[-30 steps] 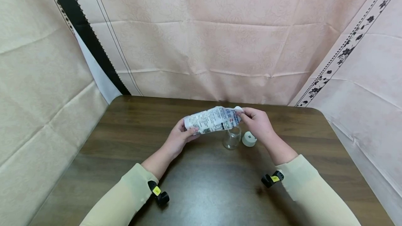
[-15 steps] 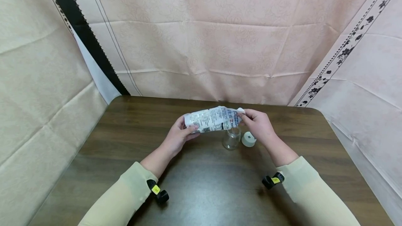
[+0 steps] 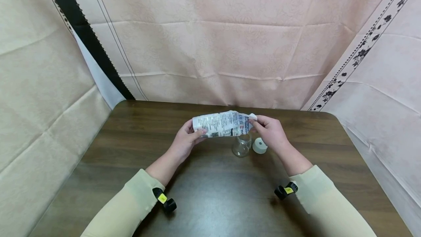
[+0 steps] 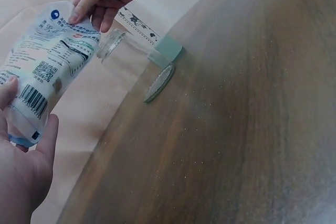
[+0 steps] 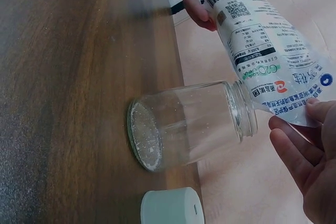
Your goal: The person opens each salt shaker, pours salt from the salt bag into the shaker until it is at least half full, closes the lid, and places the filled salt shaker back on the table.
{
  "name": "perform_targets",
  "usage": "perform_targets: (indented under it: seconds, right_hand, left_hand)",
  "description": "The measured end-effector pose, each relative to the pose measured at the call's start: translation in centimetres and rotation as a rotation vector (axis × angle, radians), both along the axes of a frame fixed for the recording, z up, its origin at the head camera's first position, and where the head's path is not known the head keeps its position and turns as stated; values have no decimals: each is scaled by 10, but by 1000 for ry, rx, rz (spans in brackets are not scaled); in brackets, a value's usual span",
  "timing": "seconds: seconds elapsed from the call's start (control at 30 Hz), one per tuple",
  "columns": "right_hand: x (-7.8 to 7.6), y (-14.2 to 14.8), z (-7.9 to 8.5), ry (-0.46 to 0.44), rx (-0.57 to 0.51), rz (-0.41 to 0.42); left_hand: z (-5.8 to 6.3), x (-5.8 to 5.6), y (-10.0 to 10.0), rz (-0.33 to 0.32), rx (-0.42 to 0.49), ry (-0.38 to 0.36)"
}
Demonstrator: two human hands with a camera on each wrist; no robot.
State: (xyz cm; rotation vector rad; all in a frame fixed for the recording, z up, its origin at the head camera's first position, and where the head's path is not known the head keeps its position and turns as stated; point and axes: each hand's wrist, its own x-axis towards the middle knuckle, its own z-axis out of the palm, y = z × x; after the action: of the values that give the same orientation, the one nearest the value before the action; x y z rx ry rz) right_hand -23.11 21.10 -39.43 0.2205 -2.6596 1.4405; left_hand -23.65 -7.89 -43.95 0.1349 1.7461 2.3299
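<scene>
A printed plastic salt bag (image 3: 220, 124) is held nearly level between both hands above the table. Its left end lies in my left hand (image 3: 183, 142), thumb on the printed face and fingers behind. With thumb and fingers, my right hand (image 3: 272, 134) pinches the narrowed right end. Just below that end stands an upright glass jar (image 5: 184, 121), its mouth uncovered. A thin layer of white grains covers the jar's bottom. In the right wrist view the bag's pinched end overlaps the jar's rim; whether they touch I cannot tell. A pale green cap (image 3: 260, 146) sits right of the jar.
The brown wooden table (image 3: 210, 193) has rounded far corners. Tiny white specks dot its top in the left wrist view. Pale cloth (image 3: 210, 54) hangs behind the far edge and along both sides.
My left hand and the bag's left end have risen slightly, so the bag lies a little flatter. My right hand keeps its pinch. Jar and cap stay in place.
</scene>
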Motion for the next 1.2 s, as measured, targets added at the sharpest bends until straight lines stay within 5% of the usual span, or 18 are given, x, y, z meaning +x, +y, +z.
perform_targets:
  seconds: [1.2]
  right_hand:
    - [4,6,-5,5,-1,-23]
  left_hand:
    - [9,2,7,-4,70,62]
